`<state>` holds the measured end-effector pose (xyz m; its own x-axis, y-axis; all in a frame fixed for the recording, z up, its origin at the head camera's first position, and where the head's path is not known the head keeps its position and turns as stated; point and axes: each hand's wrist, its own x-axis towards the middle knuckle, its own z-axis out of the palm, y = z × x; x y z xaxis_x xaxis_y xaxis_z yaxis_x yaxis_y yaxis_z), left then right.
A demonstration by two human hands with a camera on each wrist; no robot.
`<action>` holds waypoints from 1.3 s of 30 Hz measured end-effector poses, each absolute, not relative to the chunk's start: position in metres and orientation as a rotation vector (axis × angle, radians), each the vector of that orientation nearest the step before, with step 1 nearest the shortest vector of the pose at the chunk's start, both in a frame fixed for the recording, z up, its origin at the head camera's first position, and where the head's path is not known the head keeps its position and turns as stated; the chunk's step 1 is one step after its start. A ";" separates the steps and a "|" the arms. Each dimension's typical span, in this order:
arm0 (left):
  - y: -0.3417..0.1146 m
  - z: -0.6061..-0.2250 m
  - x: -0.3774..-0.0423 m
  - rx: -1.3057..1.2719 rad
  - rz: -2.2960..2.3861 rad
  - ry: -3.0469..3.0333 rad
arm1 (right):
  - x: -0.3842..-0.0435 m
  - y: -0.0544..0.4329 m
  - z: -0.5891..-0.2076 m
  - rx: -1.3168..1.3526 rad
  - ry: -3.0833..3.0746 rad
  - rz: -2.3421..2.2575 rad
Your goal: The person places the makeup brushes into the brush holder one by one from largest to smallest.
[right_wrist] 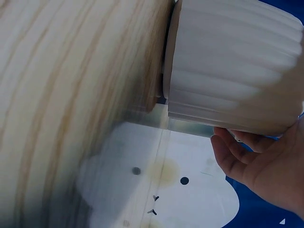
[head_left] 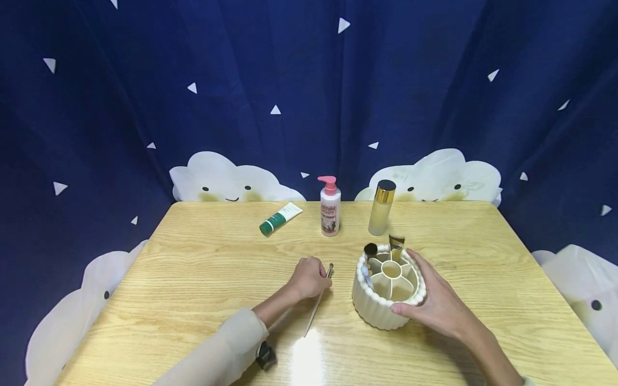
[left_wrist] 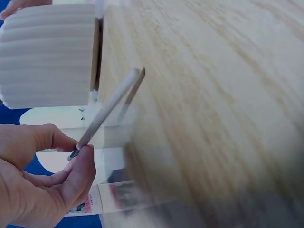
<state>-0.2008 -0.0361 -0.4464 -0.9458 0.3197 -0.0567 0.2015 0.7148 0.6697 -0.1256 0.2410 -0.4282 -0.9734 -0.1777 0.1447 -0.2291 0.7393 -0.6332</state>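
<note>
Between thumb and fingers, my left hand point(head_left: 309, 277) pinches a thin makeup brush point(head_left: 315, 313). Its pale handle slants down toward the tabletop, and its small dark tip pokes out past the fingers. The left wrist view shows the same brush handle point(left_wrist: 109, 104) beside the pinching fingertips. My right hand point(head_left: 436, 300) grips the near right side of a cream ribbed organizer point(head_left: 381, 313), thumb over its beaded rim. Inside the divided organizer stand a dark-bristled brush point(head_left: 370, 250), a gold tube point(head_left: 396, 246) and a pale bluish item point(head_left: 367, 276).
Behind the hands stand a pink pump bottle point(head_left: 330, 212) and a gold-capped bottle point(head_left: 381, 209). A green and white tube point(head_left: 281, 219) lies to their left. All are on a wooden table point(head_left: 203, 257), with a dark blue curtain point(head_left: 289, 64) beyond its back edge.
</note>
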 end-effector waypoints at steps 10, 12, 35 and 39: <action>-0.040 -0.433 -0.199 0.526 1.224 2.718 | -0.124 0.240 -0.429 0.322 -2.852 1.069; -0.040 -0.428 -0.198 0.531 1.278 2.690 | -0.124 0.240 -0.429 0.311 -2.854 1.075; -0.035 -0.366 -0.177 0.497 2.165 2.179 | -0.124 0.238 -0.429 0.290 -2.864 1.063; -0.033 -0.365 -0.173 0.486 2.310 2.060 | -0.123 0.238 -0.429 0.293 -2.862 1.064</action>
